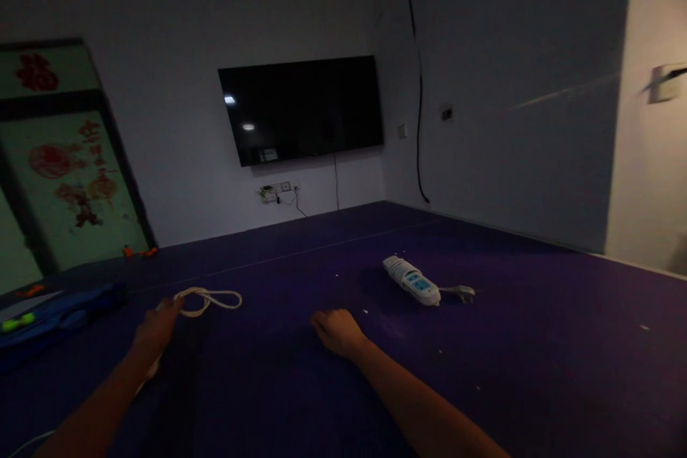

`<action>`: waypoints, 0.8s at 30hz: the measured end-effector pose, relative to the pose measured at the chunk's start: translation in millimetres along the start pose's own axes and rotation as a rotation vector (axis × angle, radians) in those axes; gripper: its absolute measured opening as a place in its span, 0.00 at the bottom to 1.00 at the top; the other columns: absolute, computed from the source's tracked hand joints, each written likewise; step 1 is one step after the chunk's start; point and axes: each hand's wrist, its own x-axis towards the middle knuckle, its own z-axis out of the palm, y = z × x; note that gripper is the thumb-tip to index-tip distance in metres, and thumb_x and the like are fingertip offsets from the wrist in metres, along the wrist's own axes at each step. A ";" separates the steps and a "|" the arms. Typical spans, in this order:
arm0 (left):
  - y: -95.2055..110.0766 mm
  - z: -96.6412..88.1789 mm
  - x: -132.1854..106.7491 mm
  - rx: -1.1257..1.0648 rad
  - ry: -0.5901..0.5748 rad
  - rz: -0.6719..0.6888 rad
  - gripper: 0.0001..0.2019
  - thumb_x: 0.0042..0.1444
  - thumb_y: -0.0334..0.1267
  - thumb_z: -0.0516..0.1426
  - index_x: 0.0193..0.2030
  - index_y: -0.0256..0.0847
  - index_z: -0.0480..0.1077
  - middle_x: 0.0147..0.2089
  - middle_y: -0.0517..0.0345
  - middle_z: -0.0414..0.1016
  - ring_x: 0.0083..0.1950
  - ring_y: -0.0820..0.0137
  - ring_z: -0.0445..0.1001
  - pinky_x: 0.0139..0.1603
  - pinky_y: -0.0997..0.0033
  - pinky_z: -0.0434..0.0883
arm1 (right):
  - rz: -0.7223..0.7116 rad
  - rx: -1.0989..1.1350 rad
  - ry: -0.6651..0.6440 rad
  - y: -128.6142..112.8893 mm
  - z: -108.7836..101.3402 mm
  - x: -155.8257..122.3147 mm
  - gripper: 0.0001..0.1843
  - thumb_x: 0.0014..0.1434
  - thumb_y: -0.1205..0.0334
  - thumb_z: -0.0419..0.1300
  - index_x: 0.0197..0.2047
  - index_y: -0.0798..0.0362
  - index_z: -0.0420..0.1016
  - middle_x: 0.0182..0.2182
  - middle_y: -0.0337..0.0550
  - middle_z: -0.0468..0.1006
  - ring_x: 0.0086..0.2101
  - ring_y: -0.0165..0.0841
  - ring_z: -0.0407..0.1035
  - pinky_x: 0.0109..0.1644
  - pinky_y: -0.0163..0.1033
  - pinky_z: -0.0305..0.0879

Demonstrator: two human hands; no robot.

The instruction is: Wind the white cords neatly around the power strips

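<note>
Two bare forearms are lying nearest me, the right forearm (pixel 429 401) slanting in over the surface (pixel 290 379) and the left forearm (pixel 96 401) coming in lower on the other side. The left hand (pixel 158 325) is holding a cream cord (pixel 222 299), its fingers wrapping around it; a loop is spilling out past the fingertips, and something pale and blurred is showing beneath the wrist. The right hand (pixel 339 333) is hovering or resting over the middle of the surface, I can't tell which; its fingers are curling under, and I can't make out whether they are holding anything. Between that hand and the surface's right edge, a white power strip (pixel 421 286) with blue socket faces is lying, cord wound round one end, its plug (pixel 464 293) resting just beside the other. Toward the far edge's left end, blue cloth (pixel 80 313) is lying crumpled. Beyond that edge, a dark television (pixel 305 111) is hanging on the wall.
</note>
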 end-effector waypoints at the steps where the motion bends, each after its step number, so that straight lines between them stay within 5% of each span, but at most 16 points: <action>1: 9.2 -8.8 4.0 -0.061 0.026 -0.007 0.23 0.48 0.24 0.48 0.53 0.34 0.65 0.52 0.35 0.67 0.46 0.51 0.73 0.41 0.57 0.68 | 0.001 0.002 0.001 0.1 -0.3 0.1 0.16 0.64 0.60 0.44 0.43 0.52 0.72 0.38 0.48 0.79 0.39 0.34 0.73 0.40 0.33 0.60; 2: 19.8 -18.1 8.2 -0.141 0.055 -0.013 0.21 0.48 0.24 0.48 0.51 0.34 0.66 0.51 0.37 0.68 0.47 0.53 0.72 0.43 0.58 0.67 | 0.001 0.003 0.003 0.4 -0.5 0.3 0.16 0.64 0.60 0.44 0.43 0.52 0.72 0.38 0.48 0.79 0.39 0.35 0.73 0.39 0.34 0.60; 4: 44.8 -36.1 16.0 -0.829 0.136 -0.102 0.16 0.42 0.24 0.53 0.41 0.35 0.68 0.43 0.44 0.71 0.49 0.53 0.70 0.49 0.58 0.64 | 0.016 0.013 0.019 1.9 -1.0 0.5 0.17 0.64 0.60 0.43 0.42 0.52 0.73 0.38 0.48 0.79 0.39 0.36 0.73 0.38 0.34 0.60; 5: 58.8 -43.5 18.9 -0.937 0.145 -0.117 0.15 0.40 0.25 0.55 0.38 0.38 0.66 0.40 0.50 0.72 0.49 0.55 0.70 0.49 0.59 0.64 | 0.034 0.026 0.034 3.1 -1.2 0.5 0.17 0.64 0.61 0.43 0.41 0.52 0.73 0.37 0.48 0.79 0.39 0.36 0.73 0.39 0.34 0.60; 10: 137.9 -54.4 11.3 -1.277 0.117 -0.112 0.14 0.37 0.30 0.58 0.33 0.41 0.62 0.32 0.60 0.71 0.39 0.67 0.73 0.43 0.68 0.67 | 0.154 0.153 0.165 10.9 -0.2 0.2 0.20 0.65 0.58 0.41 0.41 0.52 0.74 0.37 0.48 0.79 0.39 0.37 0.73 0.41 0.36 0.61; 13: 186.5 -44.1 -14.7 -1.471 0.035 -0.081 0.15 0.38 0.34 0.60 0.34 0.41 0.61 0.28 0.62 0.70 0.32 0.69 0.73 0.36 0.69 0.69 | 0.178 0.301 0.279 17.0 3.7 -0.7 0.23 0.65 0.51 0.40 0.46 0.52 0.73 0.38 0.48 0.79 0.39 0.38 0.73 0.43 0.38 0.64; 17: 239.3 -26.9 -56.8 -1.656 -0.033 -0.043 0.16 0.38 0.37 0.60 0.36 0.41 0.61 0.31 0.59 0.73 0.31 0.69 0.73 0.34 0.69 0.70 | 0.067 0.553 0.493 25.9 11.6 -1.2 0.28 0.63 0.46 0.41 0.61 0.50 0.61 0.52 0.47 0.72 0.50 0.38 0.68 0.53 0.42 0.62; 24: 266.5 -9.9 -80.4 -1.845 -0.098 -0.068 0.20 0.38 0.35 0.62 0.39 0.41 0.61 0.34 0.58 0.74 0.31 0.69 0.74 0.34 0.69 0.70 | 0.076 0.741 0.483 31.4 19.4 3.9 0.28 0.60 0.50 0.49 0.61 0.50 0.61 0.51 0.47 0.74 0.50 0.39 0.68 0.54 0.44 0.62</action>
